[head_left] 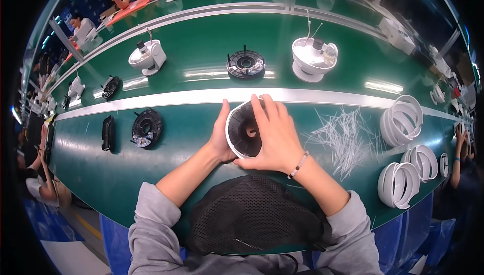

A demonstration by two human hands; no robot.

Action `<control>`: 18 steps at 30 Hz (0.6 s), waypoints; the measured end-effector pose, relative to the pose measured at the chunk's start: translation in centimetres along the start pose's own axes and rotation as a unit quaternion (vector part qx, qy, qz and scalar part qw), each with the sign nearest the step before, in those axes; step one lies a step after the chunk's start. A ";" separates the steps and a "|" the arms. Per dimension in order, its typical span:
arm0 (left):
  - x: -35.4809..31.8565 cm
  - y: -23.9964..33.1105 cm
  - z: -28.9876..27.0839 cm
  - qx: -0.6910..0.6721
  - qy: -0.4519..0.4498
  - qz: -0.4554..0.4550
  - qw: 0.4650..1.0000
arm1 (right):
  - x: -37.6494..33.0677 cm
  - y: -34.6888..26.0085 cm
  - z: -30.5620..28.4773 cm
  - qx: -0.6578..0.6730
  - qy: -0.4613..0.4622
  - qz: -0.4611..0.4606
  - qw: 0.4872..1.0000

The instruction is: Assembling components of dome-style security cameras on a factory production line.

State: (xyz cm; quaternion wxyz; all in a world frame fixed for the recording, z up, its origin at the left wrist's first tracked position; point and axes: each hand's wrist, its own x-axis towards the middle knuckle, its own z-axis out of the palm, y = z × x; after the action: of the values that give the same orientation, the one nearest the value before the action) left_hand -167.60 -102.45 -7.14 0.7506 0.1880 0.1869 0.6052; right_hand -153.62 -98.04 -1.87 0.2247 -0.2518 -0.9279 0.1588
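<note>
Above the near table edge, both my hands hold a round black plastic disc with a white outer ring, tilted on its side. My left hand grips its left rim, thumb raised along the edge. Across the right side and face spreads my right hand, with its fingers over the top and thumb at the lower rim. A bare fingertip shows through the disc's central hole. The right palm hides the disc's right side. Left of my hands lie a black round part with small circuit boards and a narrow black part.
A pile of thin clear strips lies to the right, beside stacked white rings and more white rings. Past a metal rail, a green surface carries white housings and a black disc. Black mesh fabric fills the near middle.
</note>
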 end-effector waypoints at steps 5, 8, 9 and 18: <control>-0.7 0.6 1.1 0.021 0.082 -0.006 0.996 | 0.2 0.2 1.0 0.011 0.003 -0.021 1.000; -1.4 0.9 0.8 0.019 0.099 0.005 0.995 | 0.4 -0.5 1.4 0.029 0.005 -0.016 0.999; -1.5 1.0 0.2 0.013 0.075 0.014 0.997 | 0.5 -0.7 1.6 0.027 0.011 -0.019 0.999; -3.4 2.2 -0.7 0.054 0.035 0.044 0.997 | 0.9 -2.0 2.7 0.000 0.056 -0.059 0.997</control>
State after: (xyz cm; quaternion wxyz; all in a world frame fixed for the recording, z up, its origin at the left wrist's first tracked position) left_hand -170.42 -105.31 -6.43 0.7049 0.2146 0.2370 0.6332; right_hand -156.45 -99.65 -3.02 0.2852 -0.2048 -0.9272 0.1307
